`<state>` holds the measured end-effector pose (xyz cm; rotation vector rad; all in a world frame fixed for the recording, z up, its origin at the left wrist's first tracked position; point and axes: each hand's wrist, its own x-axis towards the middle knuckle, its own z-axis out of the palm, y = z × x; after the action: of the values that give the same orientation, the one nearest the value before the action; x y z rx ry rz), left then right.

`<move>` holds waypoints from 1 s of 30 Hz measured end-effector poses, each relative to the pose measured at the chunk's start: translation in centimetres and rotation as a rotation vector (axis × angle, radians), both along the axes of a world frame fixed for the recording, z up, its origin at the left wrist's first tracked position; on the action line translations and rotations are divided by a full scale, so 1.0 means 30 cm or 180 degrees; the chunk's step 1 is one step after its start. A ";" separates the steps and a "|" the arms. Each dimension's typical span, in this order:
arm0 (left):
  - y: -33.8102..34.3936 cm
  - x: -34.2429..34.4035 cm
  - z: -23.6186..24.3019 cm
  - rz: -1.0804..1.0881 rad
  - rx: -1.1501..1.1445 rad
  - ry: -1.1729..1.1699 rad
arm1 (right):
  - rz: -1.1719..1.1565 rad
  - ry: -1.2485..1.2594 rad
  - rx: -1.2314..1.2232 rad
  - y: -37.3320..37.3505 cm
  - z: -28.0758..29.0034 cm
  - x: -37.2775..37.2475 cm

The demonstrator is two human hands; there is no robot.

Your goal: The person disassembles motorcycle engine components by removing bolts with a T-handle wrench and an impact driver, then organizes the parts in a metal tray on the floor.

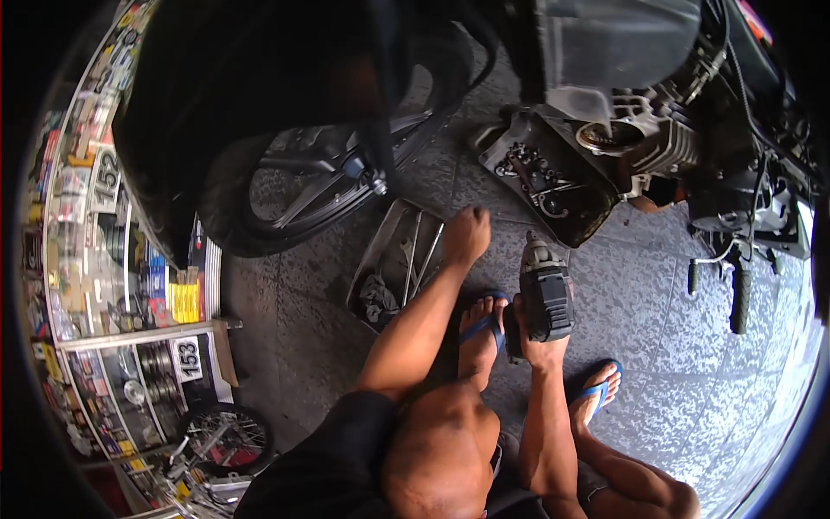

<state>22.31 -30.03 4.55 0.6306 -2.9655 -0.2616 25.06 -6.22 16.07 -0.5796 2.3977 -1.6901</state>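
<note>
My right hand (545, 350) is wrapped round the handle of a black and grey cordless drill (546, 298), whose chuck points away from me. To its left, my left hand (467, 235) is closed over the floor. Whatever it might hold is hidden by the fingers. Close beside that hand lies a metal tray (367, 270) with long-handled wrenches (414, 246) and a crumpled grey rag (378, 297). Ahead of the drill, a dark tray (586, 223) contains several bolts and small metal parts (534, 177).
A motorcycle wheel (233, 229) stands at the far left. At the right is a partly dismantled motorcycle with its finned engine (666, 147) exposed and handlebar grip (741, 294) low. A glass display cabinet (130, 337) lines the left side. My sandalled feet (482, 346) rest on dark tiles.
</note>
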 end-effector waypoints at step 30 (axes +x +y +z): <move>-0.138 0.609 0.340 0.0318 0.2437 -0.1083 | -0.0192 -0.4495 -0.2751 -0.549 -0.257 0.218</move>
<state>40.58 -34.18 14.77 0.9627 -3.0622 -1.4465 31.61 -22.69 8.38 0.5299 0.6922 -1.9948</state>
